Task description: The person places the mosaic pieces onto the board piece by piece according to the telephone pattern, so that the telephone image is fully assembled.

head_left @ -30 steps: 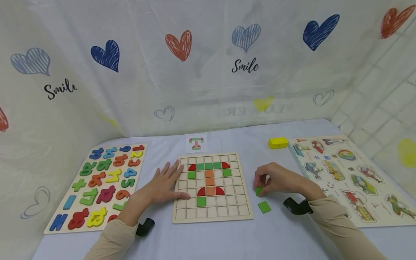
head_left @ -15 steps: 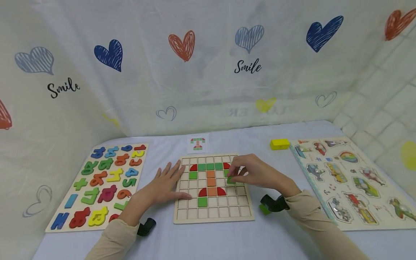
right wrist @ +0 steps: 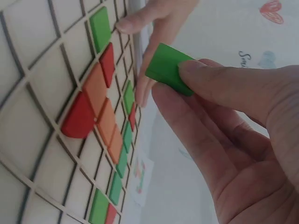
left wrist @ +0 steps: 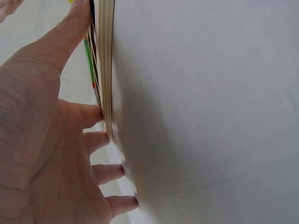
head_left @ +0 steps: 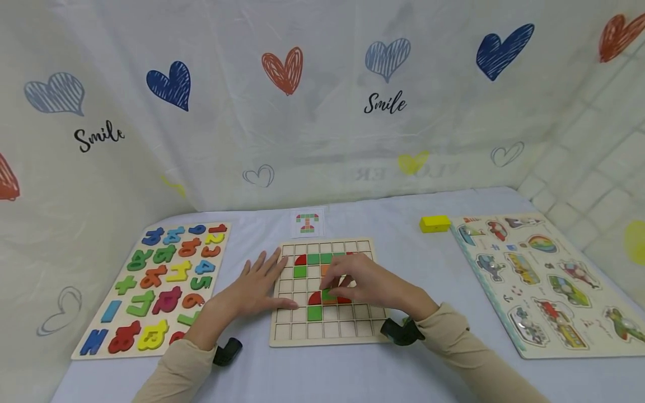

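Note:
A wooden grid board (head_left: 332, 331) lies mid-table, some cells filled with green and orange squares and red quarter-circles. My left hand (head_left: 257, 282) rests spread at the board's left edge, thumb and fingertips touching it and the cloth. Between thumb and index finger my right hand (head_left: 365, 282) pinches a green square tile (right wrist: 167, 67), held above the middle of the board. In the right wrist view the tile is clear of the cells, over the orange column (right wrist: 105, 116). The right hand hides part of the board's right side in the head view.
A small pattern card (head_left: 307, 223) lies behind the board. To the left is a letter-and-number puzzle (head_left: 116, 324); to the right, a picture puzzle (head_left: 544, 280) and a yellow block (head_left: 435, 224). Another green tile (head_left: 406, 320) is mostly hidden behind the right wrist strap.
My right hand has picked up a green tile from the table right of the board and carried it left over the board's middle. The left hand has stayed in place.

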